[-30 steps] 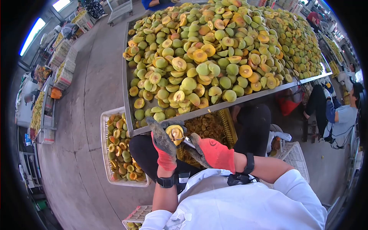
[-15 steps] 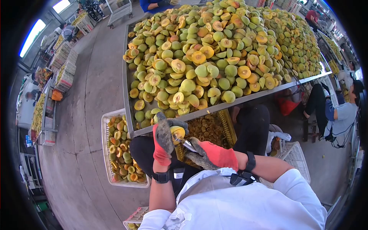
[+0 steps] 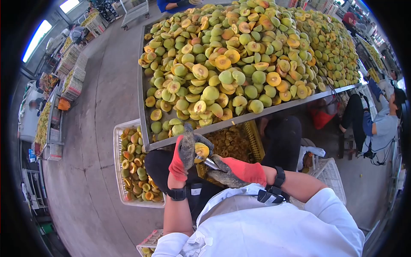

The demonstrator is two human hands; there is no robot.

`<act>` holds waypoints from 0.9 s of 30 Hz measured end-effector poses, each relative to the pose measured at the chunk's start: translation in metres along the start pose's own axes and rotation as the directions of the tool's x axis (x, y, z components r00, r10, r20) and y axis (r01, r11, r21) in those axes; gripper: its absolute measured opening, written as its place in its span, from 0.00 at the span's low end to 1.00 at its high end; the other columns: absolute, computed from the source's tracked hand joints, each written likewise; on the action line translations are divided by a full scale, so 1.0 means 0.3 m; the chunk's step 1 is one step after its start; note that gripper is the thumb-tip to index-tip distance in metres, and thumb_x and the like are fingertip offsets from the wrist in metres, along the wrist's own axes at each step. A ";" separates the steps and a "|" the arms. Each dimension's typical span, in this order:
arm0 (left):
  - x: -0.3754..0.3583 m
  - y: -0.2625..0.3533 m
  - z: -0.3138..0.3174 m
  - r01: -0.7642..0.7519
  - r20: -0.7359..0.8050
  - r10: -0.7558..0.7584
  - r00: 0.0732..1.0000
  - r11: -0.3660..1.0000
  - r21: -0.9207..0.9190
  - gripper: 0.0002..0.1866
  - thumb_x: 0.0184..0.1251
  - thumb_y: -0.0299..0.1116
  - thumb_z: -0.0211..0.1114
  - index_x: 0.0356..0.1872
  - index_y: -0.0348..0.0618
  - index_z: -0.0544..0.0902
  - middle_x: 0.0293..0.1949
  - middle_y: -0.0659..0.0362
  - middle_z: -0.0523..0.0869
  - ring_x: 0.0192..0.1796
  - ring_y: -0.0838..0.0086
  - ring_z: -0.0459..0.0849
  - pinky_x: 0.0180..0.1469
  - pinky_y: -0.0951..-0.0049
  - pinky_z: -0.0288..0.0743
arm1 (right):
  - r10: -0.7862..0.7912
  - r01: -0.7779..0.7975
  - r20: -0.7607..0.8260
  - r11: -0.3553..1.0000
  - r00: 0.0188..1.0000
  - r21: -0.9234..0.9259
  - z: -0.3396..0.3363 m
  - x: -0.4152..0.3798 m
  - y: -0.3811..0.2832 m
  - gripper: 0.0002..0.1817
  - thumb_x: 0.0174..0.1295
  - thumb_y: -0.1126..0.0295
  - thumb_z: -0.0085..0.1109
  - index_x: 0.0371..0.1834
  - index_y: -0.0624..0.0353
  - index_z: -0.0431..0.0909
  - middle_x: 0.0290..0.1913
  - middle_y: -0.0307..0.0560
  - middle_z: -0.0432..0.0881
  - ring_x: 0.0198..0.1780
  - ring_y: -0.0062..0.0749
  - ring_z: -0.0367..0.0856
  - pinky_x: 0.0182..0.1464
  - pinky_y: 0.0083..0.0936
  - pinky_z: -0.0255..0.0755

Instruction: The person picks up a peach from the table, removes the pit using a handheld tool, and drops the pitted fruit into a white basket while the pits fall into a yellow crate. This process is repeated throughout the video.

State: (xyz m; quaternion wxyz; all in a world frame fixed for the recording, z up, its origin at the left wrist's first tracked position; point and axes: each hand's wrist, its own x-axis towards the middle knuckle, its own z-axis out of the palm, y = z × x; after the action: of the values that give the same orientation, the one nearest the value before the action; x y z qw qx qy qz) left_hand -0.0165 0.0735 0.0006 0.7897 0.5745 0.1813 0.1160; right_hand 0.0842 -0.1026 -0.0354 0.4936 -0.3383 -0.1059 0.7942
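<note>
My left hand, in a red and grey glove, is closed around a halved yellow peach, cut face toward my right hand. My right hand, gloved the same, grips a small metal pitting tool whose tip touches the peach half. Both hands are held over my lap, just below the front edge of a steel table heaped with green and yellow peach halves.
A white crate of pitted halves stands on the floor at my left. A yellow crate of pits and scraps sits under the table. Another white crate lies at my right. A seated person works far right; stacked crates line the far left.
My left hand has risen slightly and turned the peach half; the tool in my right hand has stayed against it. The view shifted a little.
</note>
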 end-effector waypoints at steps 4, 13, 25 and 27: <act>0.004 0.003 -0.015 0.092 0.037 -0.092 0.995 0.996 0.009 0.40 0.70 0.64 0.38 0.31 0.31 0.82 0.27 0.53 0.85 0.29 0.72 0.83 0.37 0.75 0.78 | -0.015 -0.010 -0.083 0.955 0.996 -0.295 0.075 -0.035 -0.057 0.14 0.67 0.67 0.56 0.54 0.55 0.72 0.37 0.28 0.76 0.35 0.10 0.70 0.31 0.14 0.66; -0.018 -0.033 0.009 0.046 -0.023 -0.053 0.998 0.974 -0.222 0.41 0.71 0.64 0.36 0.30 0.30 0.82 0.27 0.50 0.85 0.28 0.66 0.83 0.37 0.73 0.78 | -0.103 0.123 0.078 0.935 0.992 -0.332 0.044 -0.037 -0.055 0.19 0.64 0.66 0.60 0.57 0.55 0.71 0.40 0.31 0.77 0.38 0.10 0.73 0.33 0.12 0.69; -0.046 -0.082 0.088 -0.268 -0.338 0.186 0.923 0.939 -0.216 0.45 0.64 0.72 0.32 0.34 0.33 0.80 0.30 0.50 0.85 0.29 0.66 0.84 0.36 0.70 0.80 | -0.038 0.043 0.027 0.969 0.999 -0.242 0.081 -0.035 -0.070 0.18 0.62 0.65 0.62 0.54 0.51 0.72 0.33 0.26 0.74 0.28 0.08 0.69 0.23 0.11 0.60; -0.052 -0.093 0.102 -0.275 -0.382 0.165 0.909 0.927 -0.253 0.45 0.64 0.72 0.32 0.34 0.34 0.79 0.30 0.50 0.85 0.29 0.66 0.84 0.33 0.71 0.80 | 0.006 0.000 0.033 0.984 0.999 -0.177 0.106 -0.047 -0.096 0.09 0.66 0.59 0.56 0.43 0.48 0.75 0.27 0.26 0.74 0.20 0.11 0.69 0.17 0.12 0.57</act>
State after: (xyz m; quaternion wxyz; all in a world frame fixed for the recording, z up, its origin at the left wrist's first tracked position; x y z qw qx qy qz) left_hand -0.0185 0.0323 -0.0152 0.8038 0.4337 0.2339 0.3332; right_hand 0.0883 -0.0953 0.0090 0.4583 -0.3677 -0.1839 0.7880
